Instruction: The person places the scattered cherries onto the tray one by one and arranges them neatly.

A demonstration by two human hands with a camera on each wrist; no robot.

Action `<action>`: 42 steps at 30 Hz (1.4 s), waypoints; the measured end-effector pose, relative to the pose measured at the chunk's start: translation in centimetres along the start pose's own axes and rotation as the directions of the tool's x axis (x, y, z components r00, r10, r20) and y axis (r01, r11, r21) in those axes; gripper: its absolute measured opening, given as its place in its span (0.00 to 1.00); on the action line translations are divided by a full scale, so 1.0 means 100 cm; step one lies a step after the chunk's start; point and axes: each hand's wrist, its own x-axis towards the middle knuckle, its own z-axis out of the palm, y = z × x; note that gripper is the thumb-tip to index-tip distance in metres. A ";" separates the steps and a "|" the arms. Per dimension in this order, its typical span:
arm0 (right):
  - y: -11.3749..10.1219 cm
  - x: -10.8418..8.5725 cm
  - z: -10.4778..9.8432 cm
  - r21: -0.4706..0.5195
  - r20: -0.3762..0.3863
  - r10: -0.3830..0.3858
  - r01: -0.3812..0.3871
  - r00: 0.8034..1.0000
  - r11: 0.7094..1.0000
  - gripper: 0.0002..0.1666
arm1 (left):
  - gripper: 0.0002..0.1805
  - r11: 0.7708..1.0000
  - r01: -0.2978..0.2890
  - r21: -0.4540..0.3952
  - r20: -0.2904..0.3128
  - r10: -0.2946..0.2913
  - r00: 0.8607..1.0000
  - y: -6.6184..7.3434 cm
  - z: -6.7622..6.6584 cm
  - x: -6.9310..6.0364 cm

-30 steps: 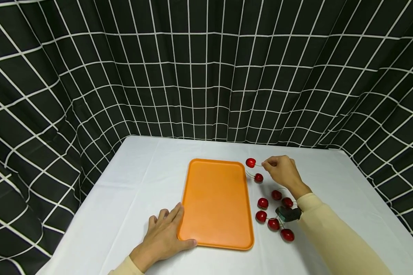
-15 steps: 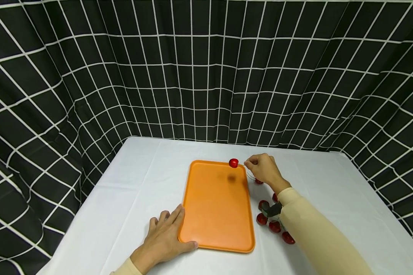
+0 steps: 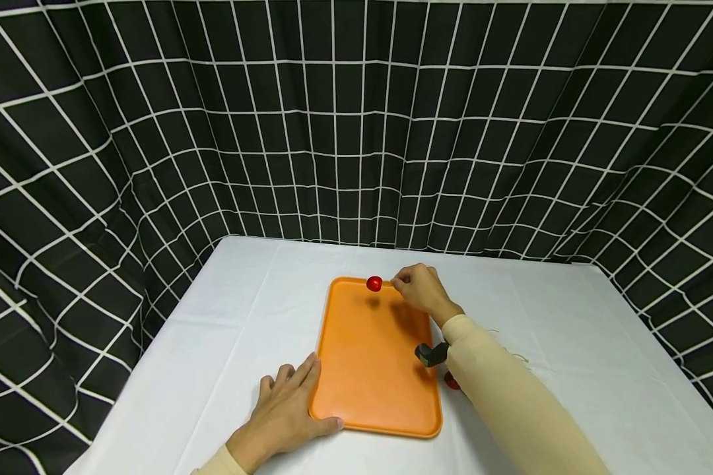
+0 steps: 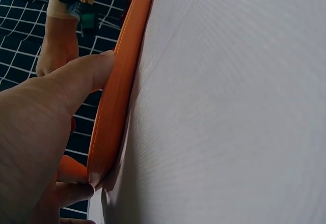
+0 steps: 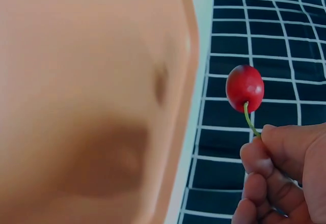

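Note:
A red cherry (image 3: 374, 284) hangs over the far end of the orange tray (image 3: 368, 363), its shadow falling on the tray below. My right hand (image 3: 420, 290) pinches its green stem (image 5: 249, 119) between thumb and forefinger, as the right wrist view shows. At the tray's near left corner rests my left hand (image 3: 285, 404), fingers extended along the side and thumb (image 4: 91, 71) on the near rim. Another cherry (image 3: 452, 380) peeks out beside the right sleeve. The other cherries to the right are mostly hidden by that forearm.
A white cloth (image 3: 261, 290) covers the table. Black curtain with a white grid (image 3: 309, 132) surrounds its back and sides. A dark device (image 3: 431, 355) on the right wrist juts out over the tray's right edge.
My right hand has carried the cherry leftward, from right of the tray to above its far end. The forearm now covers most of the loose cherries. My left hand keeps its place.

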 end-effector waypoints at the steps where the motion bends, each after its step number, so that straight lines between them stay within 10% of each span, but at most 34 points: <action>1: -0.001 0.002 0.003 0.002 0.006 -0.003 0.003 1.000 1.000 0.09 | 0.62 1.000 0.002 0.002 -0.003 -0.002 1.000 0.000 0.000 0.000; 42: -0.025 0.051 0.071 -0.040 0.081 0.094 -0.091 0.992 0.995 0.10 | 0.63 0.999 0.023 0.031 -0.012 -0.023 1.000 -0.001 0.002 0.001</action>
